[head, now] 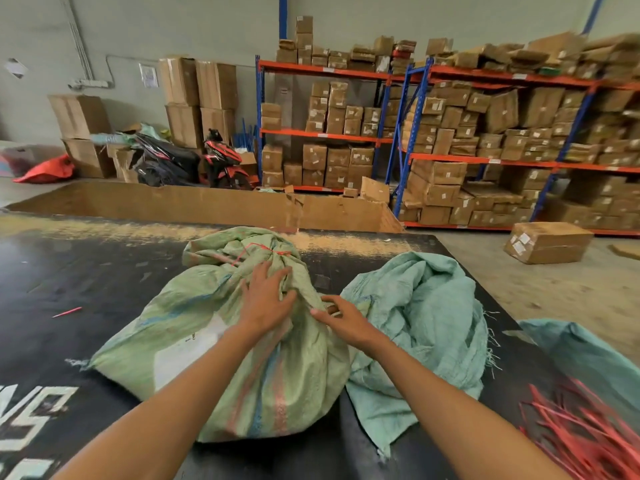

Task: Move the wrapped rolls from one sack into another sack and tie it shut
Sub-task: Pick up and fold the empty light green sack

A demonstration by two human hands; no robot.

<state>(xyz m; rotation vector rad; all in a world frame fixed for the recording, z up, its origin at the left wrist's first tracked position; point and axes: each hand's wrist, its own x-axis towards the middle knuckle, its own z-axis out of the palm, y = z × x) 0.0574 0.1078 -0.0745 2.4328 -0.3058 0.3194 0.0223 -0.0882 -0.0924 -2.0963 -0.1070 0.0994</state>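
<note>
Left hand [266, 296] lies flat, fingers spread, on the full green sack [221, 337], tied with red string [263, 250] at its twelve o'clock end. Right hand [341, 318] touches that sack's side, fingers loosely bent. At three o'clock, touching it, lies the limp teal sack [422, 327] on the black table [69, 271].

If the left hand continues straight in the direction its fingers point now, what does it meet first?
The left hand lies flat on the full green sack, fingers pointing away from the person. Straight on it would probably meet the bunched neck bound with red string.
</note>
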